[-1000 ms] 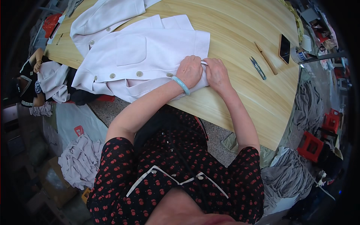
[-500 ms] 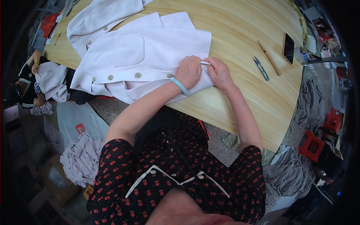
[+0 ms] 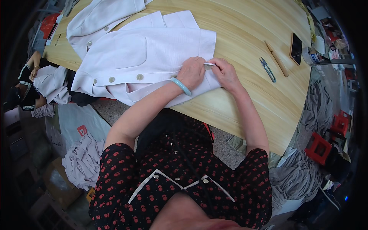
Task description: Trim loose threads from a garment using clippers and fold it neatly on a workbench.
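Note:
A pale, near-white buttoned cardigan (image 3: 115,63) lies on the wooden table, with a patch pocket and several round buttons (image 3: 140,77) down its front band. My left hand (image 3: 191,72), a pale green bangle on its wrist, is closed on the band near the hem corner. My right hand (image 3: 227,74) pinches the same edge just to the right. Between my fingertips the edge is turned up, and a button (image 3: 209,66) shows there in part. The fabric under both hands is partly hidden.
On the table's right lie thread snips (image 3: 267,69), a wooden-handled awl-like tool (image 3: 276,59) and a phone (image 3: 295,49). Another pale garment (image 3: 103,19) lies at the far left. A person (image 3: 30,86) handles cloth at the left. Fabric heaps (image 3: 83,163) and red stools (image 3: 319,148) flank the table.
The edge between my hands has turned so that a button now shows there. Both hands stay closed on the cardigan, which has slid slightly left.

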